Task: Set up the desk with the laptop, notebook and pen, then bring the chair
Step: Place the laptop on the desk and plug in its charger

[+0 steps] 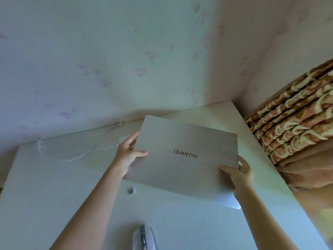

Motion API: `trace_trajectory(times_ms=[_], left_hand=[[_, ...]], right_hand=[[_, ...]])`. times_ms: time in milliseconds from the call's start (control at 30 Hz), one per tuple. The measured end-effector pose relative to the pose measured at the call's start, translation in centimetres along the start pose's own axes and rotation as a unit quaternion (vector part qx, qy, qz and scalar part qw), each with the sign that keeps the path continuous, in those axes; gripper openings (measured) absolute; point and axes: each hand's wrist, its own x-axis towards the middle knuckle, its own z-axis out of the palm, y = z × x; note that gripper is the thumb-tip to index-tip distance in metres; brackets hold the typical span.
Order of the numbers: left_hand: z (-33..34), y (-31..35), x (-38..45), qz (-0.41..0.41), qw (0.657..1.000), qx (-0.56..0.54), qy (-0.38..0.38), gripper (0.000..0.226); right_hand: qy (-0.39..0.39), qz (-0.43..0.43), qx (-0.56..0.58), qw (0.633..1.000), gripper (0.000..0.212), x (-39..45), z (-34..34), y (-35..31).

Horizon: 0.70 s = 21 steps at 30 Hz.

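White desk (54,186) fills most of the view, pushed into a corner of pale flowery wallpaper, with a patterned brown curtain (295,123) bunched up just off its right edge. Next biggest thing is the laptop (180,170), silver, lid closed, logo upside down from where I'm standing. It sits toward the back right of the desk, turned a bit crooked to the desk edges. Can't honestly tell if it's resting flat or held just above the top.

Both hands are on it. Left hand (126,156) grips the left edge, thumb on top of the lid and fingers tucked under. Right hand (239,174) has the right edge the same way, thumb over the top, fingers wrapped around the side.

Smaller stuff: a thin white cable (72,156) loops across the back left of the desk, a grey mouse (144,239) pokes in at the bottom edge, and a tiny white bit (131,191) lies near the laptop's front corner, too small to identify.

So I'd say this is the laptop-placing step, first one on the list. Next move probably means squaring it up, letting go, maybe turning it so the hinge faces the wall. No notebook, pen or chair in view, so those remain to be fetched.
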Motion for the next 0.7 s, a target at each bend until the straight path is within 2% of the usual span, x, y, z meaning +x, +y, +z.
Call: trace_trajectory(times_ms=[200,433,700], left_hand=[[-7.0,-1.1,-4.9,-0.003,0.997,-0.032,0.073,0.094],[-13.5,-2.5,-10.4,-0.004,0.988,-0.054,0.146,0.085],[-22.6,-5.4,-14.9,-0.024,0.986,-0.063,0.152,0.080]], right_hand=[[-0.055,-0.043,-0.039,0.997,0.060,-4.2,3.8,0.2],[-0.108,-0.068,-0.073,0.989,0.057,-9.1,8.0,1.7],[-0.147,-0.075,-0.122,0.979,0.049,-15.7,12.4,5.3]])
